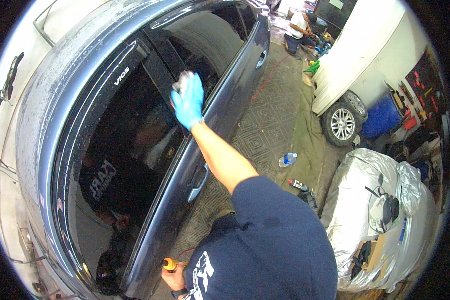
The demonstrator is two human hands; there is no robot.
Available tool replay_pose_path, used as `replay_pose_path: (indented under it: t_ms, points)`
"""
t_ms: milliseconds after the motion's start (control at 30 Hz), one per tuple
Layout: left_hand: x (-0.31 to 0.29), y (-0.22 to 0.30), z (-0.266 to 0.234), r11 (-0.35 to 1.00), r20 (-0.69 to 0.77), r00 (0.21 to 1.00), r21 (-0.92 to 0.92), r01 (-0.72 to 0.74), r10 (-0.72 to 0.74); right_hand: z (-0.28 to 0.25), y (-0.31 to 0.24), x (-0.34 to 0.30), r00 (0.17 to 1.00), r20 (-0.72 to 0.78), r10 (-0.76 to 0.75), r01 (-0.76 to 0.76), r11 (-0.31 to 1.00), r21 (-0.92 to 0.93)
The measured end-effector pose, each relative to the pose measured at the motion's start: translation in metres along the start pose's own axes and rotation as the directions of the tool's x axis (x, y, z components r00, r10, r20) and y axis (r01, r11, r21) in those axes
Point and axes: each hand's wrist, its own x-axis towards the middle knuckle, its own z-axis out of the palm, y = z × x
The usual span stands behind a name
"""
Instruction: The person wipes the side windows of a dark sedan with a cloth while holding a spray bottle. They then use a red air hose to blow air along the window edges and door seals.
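Observation:
My right hand (189,102), in a blue glove, is closed on a crumpled whitish cloth (185,79) and rests at the dark pillar (160,67) between the car's side windows. Low in the view, my bare left hand (173,278) grips an orange-yellow bottle (169,264) beside the car; a dark watch (179,293) is on that wrist. The dark blue-grey car (185,170) stands along my left, its glossy black window (130,145) reflecting the room. Pale streaks and specks mark its roof (35,85).
A clear bottle (287,159) and a dark bottle (298,185) are on the floor. To the right, a silver cover (357,200) bears assorted items, with wheels (343,123) and a blue bin (382,117) beyond. A person (300,30) crouches far back. A thin red line (270,77) crosses the mat.

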Motion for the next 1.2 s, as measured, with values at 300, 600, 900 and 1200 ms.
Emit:
replay_pose_path:
  t_ms: [300, 600, 900, 1200]
  points:
    - [0.010, 0.017, -0.006, 0.998, 0.067, 0.997, 0.047, -0.031, 0.027, -0.034, -0.093, 0.006, 0.966, -0.043, -0.255, 0.259, 0.958, 0.120]
    - [0.033, 0.020, -0.014, 1.000, 0.136, 0.990, 0.011, -0.023, 0.021, -0.001, -0.114, 0.052, 0.872, 0.054, -0.486, 0.488, 0.871, -0.048]
    - [0.029, -0.002, -0.047, 0.995, 0.127, 0.990, 0.067, -0.071, 0.062, 0.000, -0.144, 0.082, 0.858, 0.261, -0.442, 0.506, 0.813, -0.289]
    - [-0.003, -0.039, -0.090, 0.998, 0.088, 0.995, 0.024, -0.059, 0.057, 0.031, -0.163, 0.059, 0.951, 0.106, -0.292, 0.309, 0.851, -0.425]
